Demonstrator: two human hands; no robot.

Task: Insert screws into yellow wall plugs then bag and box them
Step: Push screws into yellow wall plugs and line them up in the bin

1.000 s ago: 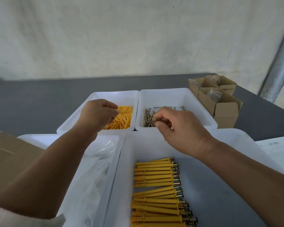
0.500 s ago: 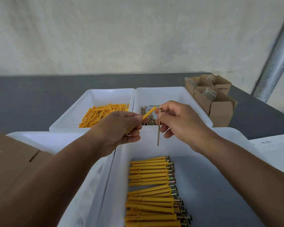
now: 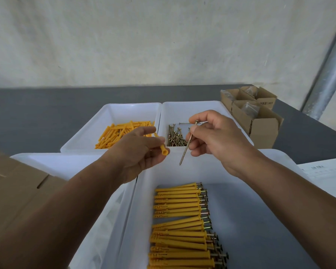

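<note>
**Hands.** L hand (image 3: pixel 138 152): fingers curled, thumb + fingertips pinch one yellow wall plug (image 3: pixel 162 148). The plug is tilted, w/ its open end facing down-right, just past the thumb tip. R hand (image 3: pixel 215 140): thumb + index pinch one screw (image 3: pixel 188 145) near the head, other fingers loosely curled. The screw hangs near vertical, head up, tip down and slightly left. Plug and screw are near each other but apart. The screw tip sits lower than the plug mouth and is not inserted. Both hands are in the air over the spot where four white bins meet.

**Bins.**
- Far-L bin (image 3: pixel 113 106): loose plugs (image 3: pixel 120 133) in a heap.
- Far-R bin (image 3: pixel 182 110): loose screws (image 3: pixel 175 137), heaped toward the near-left corner.
- Near-R bin (image 3: pixel 182 172), below the R forearm: assembled units (image 3: pixel 178 220), i.e. plugs w/ screws fitted. They lie side by side, screw heads to the right.
- Near-L bin (image 3: pixel 66 158), under the L forearm: clear plastic bags (image 3: pixel 109 210); qty cannot be told.

**Periphery.**
- Flat brown cardboard (image 3: pixel 12 191) at the L edge, just beside the near-L bin.
- Open cardboard boxes (image 3: pixel 264 129) to the R of the far-R bin, w/ clear bagged contents that cannot be identified.
- White printed sheet (image 3: pixel 328 175) at the R edge.
- All items rest on a grey table (image 3: pixel 37 113).
- Metal pole (image 3: pixel 328 74) at upper R, in front of a pale wall (image 3: pixel 144 39).
</note>
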